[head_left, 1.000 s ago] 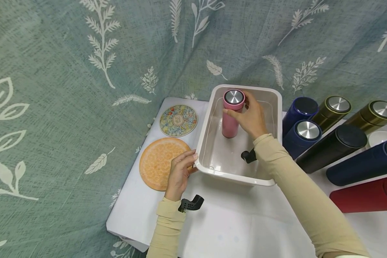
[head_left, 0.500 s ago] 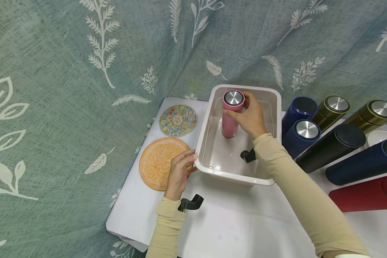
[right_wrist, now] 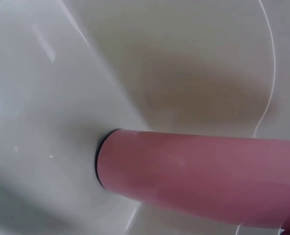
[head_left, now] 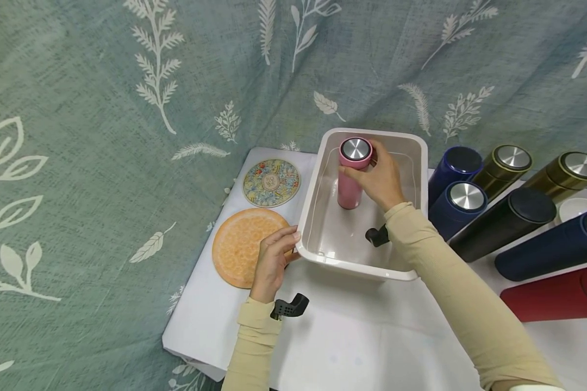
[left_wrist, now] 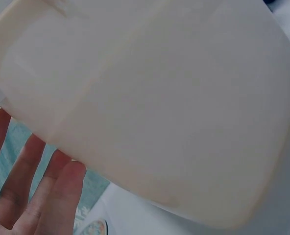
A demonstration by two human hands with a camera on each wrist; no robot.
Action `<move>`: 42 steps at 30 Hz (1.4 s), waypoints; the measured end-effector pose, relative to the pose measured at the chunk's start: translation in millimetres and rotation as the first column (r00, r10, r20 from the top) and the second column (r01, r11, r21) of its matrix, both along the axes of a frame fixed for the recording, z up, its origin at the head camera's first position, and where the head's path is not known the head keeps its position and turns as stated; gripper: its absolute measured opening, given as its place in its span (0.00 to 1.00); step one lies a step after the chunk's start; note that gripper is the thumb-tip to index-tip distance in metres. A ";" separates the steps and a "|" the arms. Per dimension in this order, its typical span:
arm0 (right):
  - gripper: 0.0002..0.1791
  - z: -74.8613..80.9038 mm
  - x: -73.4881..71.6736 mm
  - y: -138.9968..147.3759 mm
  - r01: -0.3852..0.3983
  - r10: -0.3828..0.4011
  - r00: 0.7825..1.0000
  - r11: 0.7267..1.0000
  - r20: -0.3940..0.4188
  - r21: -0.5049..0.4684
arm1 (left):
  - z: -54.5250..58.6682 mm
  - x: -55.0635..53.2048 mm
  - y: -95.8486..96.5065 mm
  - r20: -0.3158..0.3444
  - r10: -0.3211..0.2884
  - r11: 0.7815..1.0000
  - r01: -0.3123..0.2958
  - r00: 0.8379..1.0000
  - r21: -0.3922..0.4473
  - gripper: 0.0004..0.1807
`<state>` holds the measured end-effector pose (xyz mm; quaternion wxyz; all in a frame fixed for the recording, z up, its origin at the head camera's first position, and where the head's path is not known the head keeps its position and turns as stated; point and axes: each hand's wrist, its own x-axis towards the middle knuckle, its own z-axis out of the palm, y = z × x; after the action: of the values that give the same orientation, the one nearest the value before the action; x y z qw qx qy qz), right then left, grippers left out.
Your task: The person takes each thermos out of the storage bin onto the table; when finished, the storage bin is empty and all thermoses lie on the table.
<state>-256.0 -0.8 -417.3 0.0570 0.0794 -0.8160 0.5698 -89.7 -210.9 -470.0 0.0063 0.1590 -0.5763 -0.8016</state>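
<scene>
A pink thermos (head_left: 349,187) with a steel-topped lid stands upright inside a white plastic bin (head_left: 362,269). My right hand (head_left: 385,176) grips it near the top from the right, thumb in front and fingers behind. In the right wrist view the base of the pink thermos (right_wrist: 199,176) is at the bin's floor, close to a wall. My left hand (head_left: 273,260) holds the bin's near left corner. The left wrist view has the fingertips of that hand (left_wrist: 39,188) against the edge of the bin's outer wall (left_wrist: 174,107); its thumb is hidden there.
Right of the bin stand several thermoses, among them a blue one (head_left: 466,203), a black one (head_left: 501,225), a gold one (head_left: 564,174) and a red one (head_left: 550,296). An orange round mat (head_left: 247,247) and a patterned round mat (head_left: 271,182) lie at left on the white table (head_left: 342,331).
</scene>
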 end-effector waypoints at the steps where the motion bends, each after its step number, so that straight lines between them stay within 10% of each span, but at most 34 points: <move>1: 0.41 -0.1 0.1 0.2 0.000 0.000 1.000 1.000 0.002 0.001 | 0.0 0.0 0.0 0.000 -0.002 1.000 0.002 1.000 -0.004 0.11; 42: 0.40 18.0 22.7 4.5 0.027 -0.027 1.000 0.981 0.002 -0.192 | 1.3 1.5 0.8 -0.003 0.014 1.000 -0.014 1.000 0.004 0.11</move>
<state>-233.3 3.7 -399.3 0.0724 0.0624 -0.7580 0.6452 -88.2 -210.1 -468.8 0.0123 0.1620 -0.5737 -0.8028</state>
